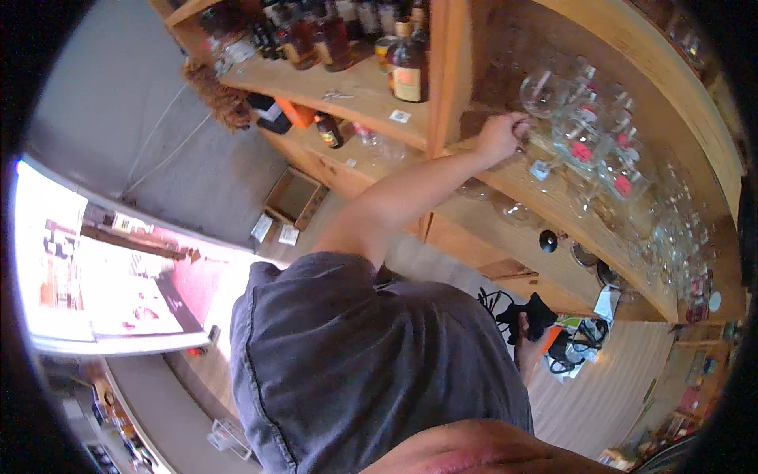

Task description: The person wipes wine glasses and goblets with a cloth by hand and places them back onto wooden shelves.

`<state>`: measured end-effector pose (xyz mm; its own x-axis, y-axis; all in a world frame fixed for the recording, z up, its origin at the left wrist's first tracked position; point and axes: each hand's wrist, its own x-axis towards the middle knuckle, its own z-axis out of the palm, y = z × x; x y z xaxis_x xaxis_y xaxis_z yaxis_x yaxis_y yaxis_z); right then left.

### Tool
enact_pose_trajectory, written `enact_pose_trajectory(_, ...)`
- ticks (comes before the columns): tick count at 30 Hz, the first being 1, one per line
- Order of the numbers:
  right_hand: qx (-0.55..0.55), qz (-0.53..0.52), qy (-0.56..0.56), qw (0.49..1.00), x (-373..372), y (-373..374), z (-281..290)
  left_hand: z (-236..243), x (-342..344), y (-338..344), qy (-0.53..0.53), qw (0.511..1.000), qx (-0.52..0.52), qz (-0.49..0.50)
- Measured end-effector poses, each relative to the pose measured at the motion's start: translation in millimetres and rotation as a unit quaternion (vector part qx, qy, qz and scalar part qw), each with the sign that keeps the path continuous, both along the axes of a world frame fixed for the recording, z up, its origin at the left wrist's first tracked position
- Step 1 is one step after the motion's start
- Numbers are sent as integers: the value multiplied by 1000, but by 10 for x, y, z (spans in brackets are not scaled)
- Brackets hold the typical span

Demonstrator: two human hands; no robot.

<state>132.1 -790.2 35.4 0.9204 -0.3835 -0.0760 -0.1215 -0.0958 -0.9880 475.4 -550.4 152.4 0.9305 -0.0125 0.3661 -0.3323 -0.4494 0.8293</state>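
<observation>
My left arm stretches up to a wooden shelf. At its edge, my left hand (500,139) has its fingers curled together; whatever they grip, if anything, is too blurred to make out. Just beyond the fingertips stands a clear stemmed glass (543,95) with a round bowl. Several more glasses crowd the shelf to its right, some with red marks. Lower down, my right hand (532,347) is closed on a black cloth (534,317), partly hidden by my dark grey shirt.
Liquor bottles (407,67) line the shelf left of the wooden upright (450,71). A lower shelf (545,245) carries more glassware. Cables (580,344) and papers lie near my right hand. An open wooden box (294,196) sits low on the left, with a bright window (110,268) beyond.
</observation>
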Motion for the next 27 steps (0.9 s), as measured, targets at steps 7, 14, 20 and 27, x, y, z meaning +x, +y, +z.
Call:
enact_pose_trajectory(7,-53,45,63,996,189,118,117,-222,-631,293,-72,997,7,2)
enact_pose_trajectory(14,-110,126,47,985,513,675,537,-465,-1794,535,-68,994,-44,-77)
enact_pose_trajectory(20,-58,180,30,982,687,878,455,-1079,-2207,1119,43,992,3,-117)
enact_pose_trajectory(27,-63,168,74,981,695,1172,399,-1222,-2310,1828,107,992,2,-68)
